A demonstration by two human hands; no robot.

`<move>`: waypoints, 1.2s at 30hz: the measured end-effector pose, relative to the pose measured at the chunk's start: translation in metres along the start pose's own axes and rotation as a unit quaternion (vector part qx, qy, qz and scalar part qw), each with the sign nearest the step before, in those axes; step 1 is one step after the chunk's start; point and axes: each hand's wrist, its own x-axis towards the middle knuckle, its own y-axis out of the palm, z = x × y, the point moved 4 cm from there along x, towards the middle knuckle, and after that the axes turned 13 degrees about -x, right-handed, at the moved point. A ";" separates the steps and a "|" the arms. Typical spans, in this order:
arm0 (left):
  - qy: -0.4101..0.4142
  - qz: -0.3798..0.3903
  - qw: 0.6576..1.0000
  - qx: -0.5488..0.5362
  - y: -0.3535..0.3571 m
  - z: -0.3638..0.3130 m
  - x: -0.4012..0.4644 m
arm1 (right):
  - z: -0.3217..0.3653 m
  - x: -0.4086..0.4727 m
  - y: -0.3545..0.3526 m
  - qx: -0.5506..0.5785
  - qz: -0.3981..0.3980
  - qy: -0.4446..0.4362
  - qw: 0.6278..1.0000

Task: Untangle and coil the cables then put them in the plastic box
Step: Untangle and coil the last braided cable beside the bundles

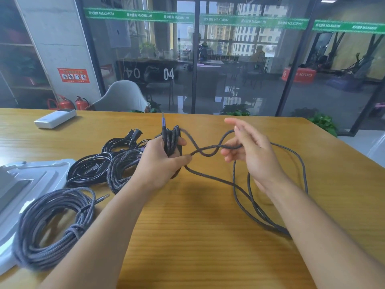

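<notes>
My left hand (161, 163) grips a partly wound coil of grey braided cable (171, 140) above the table's middle, its plug end sticking up. The free length runs right to my right hand (248, 151), which pinches it between thumb and curled fingers, index finger raised. The rest of that cable lies in loose loops (270, 205) on the table at the right. A finished grey braided coil (52, 228) lies at the front left, partly on the plastic box lid (37, 174). Another braided coil (123, 170) and black cable bundles (89, 170) lie behind my left hand.
A white power bank (55, 118) rests near the wooden table's (198, 236) far left edge. A grey chair (123, 97) stands behind the table, with a glass wall beyond. The table's right edge runs diagonally past the loose loops.
</notes>
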 end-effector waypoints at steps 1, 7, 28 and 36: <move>0.005 0.017 1.000 0.011 0.002 -0.001 -0.001 | -0.003 0.000 0.000 0.018 0.001 0.020 1.000; 0.038 0.051 0.998 0.028 0.005 -0.004 -0.001 | -0.015 -0.001 0.009 0.264 0.135 0.172 0.939; 0.044 0.075 0.975 0.206 0.021 -0.002 -0.008 | -0.023 0.006 -0.019 -0.230 -0.091 0.006 0.969; 0.062 0.086 0.973 0.207 0.028 0.009 -0.008 | -0.022 0.000 0.011 -0.084 0.047 0.053 0.994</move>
